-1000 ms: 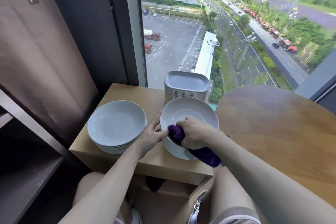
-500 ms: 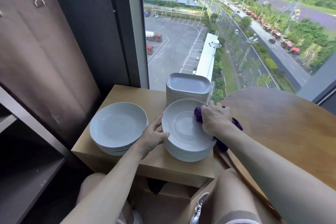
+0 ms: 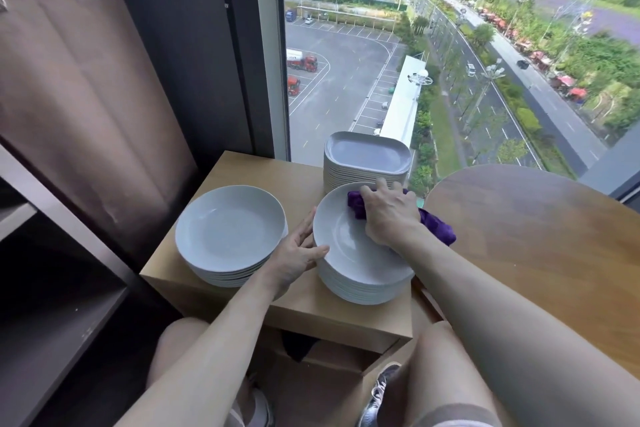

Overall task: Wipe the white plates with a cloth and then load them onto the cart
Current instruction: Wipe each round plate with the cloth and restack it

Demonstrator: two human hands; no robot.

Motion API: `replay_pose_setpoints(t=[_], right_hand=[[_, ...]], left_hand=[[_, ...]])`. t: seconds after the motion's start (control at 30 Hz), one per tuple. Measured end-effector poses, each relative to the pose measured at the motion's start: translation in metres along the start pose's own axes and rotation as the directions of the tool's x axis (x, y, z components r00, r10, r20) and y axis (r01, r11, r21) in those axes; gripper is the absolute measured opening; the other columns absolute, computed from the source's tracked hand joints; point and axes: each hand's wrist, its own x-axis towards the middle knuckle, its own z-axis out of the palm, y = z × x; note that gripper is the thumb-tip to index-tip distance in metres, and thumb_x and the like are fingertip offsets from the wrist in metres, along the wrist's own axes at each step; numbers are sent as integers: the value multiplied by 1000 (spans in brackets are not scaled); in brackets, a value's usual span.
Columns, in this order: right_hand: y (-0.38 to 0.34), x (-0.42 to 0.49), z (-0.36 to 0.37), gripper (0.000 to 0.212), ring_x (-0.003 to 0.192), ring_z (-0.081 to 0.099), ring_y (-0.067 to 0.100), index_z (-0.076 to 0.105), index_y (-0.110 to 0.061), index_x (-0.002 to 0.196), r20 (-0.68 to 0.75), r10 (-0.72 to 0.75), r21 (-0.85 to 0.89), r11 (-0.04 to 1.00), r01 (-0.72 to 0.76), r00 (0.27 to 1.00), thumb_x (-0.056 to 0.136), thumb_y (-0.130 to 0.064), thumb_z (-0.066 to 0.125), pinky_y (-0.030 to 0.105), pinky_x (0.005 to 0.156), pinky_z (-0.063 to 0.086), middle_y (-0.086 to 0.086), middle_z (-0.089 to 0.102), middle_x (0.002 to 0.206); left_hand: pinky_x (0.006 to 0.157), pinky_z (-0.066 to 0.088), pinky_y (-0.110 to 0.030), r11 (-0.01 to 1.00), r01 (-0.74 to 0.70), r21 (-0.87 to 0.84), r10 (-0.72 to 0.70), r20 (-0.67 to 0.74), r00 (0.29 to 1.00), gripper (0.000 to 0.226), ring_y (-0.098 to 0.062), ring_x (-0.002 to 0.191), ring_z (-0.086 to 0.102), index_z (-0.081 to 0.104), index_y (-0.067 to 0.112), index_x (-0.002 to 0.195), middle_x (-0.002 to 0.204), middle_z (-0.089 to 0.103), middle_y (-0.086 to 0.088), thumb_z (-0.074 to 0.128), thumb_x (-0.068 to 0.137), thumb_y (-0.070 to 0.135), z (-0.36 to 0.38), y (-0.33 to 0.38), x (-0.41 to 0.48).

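Wiping the top plate (image 3: 346, 253) of the right-side stack (image 3: 363, 288), the right hand (image 3: 391, 215) grips a purple cloth (image 3: 356, 203) at its far rim; the left hand (image 3: 294, 253), fingers (image 3: 306, 224) straight, rests against the plate's left edge.

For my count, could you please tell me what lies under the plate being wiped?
A stack of white plates on the wooden stand; only rims show, their faces are covered.

Two round plate stacks (image 3: 231, 239) (image 3: 360, 274) side by side; square stack (image 3: 367, 158) behind.
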Motion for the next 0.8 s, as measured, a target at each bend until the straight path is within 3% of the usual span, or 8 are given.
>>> replay_pose_setpoints(t=[0.07,0.13,0.27,0.43,0.57,0.7,0.8], right_hand=[[-14,-1,5,39,120,46,35,50,-26,130,-26,-76,74,994,78,997,92,-31,58,46,88,41,8,47,132],[-25,-5,11,35,116,47,32,49,-27,127,-51,-158,105,981,163,986,93,-32,57,42,82,38,5,47,128],[-27,-16,11,28,108,48,27,51,-26,117,-50,-244,133,959,249,968,91,-35,57,40,80,40,0,47,113],[-21,-41,5,33,91,46,19,51,-28,98,47,-368,237,907,348,929,90,-60,54,34,76,38,-5,46,94],[-7,-56,-3,20,99,55,22,57,-29,99,129,-448,218,883,415,885,88,-45,57,34,72,36,-7,49,93],[12,-60,-14,18,93,55,19,60,-32,99,236,-453,137,892,432,860,83,-41,61,36,67,42,-9,49,93],[28,-57,-18,18,83,59,20,60,-30,91,293,-372,42,925,377,881,77,-41,59,34,63,47,-9,56,90]], left_hand=[[87,57,-19,1000,4,-10,-4,-6,1000,74,12,115,62,30,43,160,125,63,40,58,103,5,-1,0,-1],[82,57,-16,1000,-3,-7,3,-3,1000,67,12,113,63,32,46,158,132,59,38,54,106,10,-1,1,-3],[86,55,-20,999,-38,18,38,-6,999,62,15,108,61,25,51,158,149,49,27,47,110,17,6,4,-7],[82,56,-18,999,-47,12,47,-18,999,63,8,117,54,17,41,163,159,39,17,44,112,16,9,5,-7],[73,57,-15,999,-43,13,43,-16,999,64,6,120,54,20,39,164,160,38,18,44,111,12,9,8,-9],[73,57,-16,999,-36,16,37,-33,999,66,7,117,57,25,39,162,160,38,19,48,108,9,5,9,-8],[72,57,-17,999,-43,-4,43,-51,998,68,4,119,58,29,36,162,160,40,17,51,106,5,5,10,-7]])
